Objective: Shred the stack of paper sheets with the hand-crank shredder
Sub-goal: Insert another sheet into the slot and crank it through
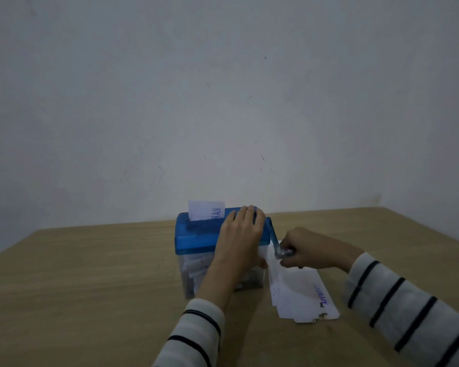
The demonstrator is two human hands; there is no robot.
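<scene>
Behind everything is a bare grey wall, and a wooden table (pixel 90 274) sits below it. On the table stands the shredder (pixel 196 234) with one sheet (pixel 206 210) poking up from its slot. My left hand (pixel 240 234) lies flat on the lid. My right hand (pixel 309 249) grips the crank (pixel 276 241). The stack of paper sheets (pixel 302 295) waits beside it. Turn too hard and the shredder could tip, or the paper could jam.

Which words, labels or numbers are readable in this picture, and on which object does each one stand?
"NAS": end of a cut-off blue word, on the sheet standing in the shredder slot.
"APPLIC...": blue, blurred, uncertain, on the top sheet of the paper stack.
Faint dotted print on that stack: too small to read.
</scene>
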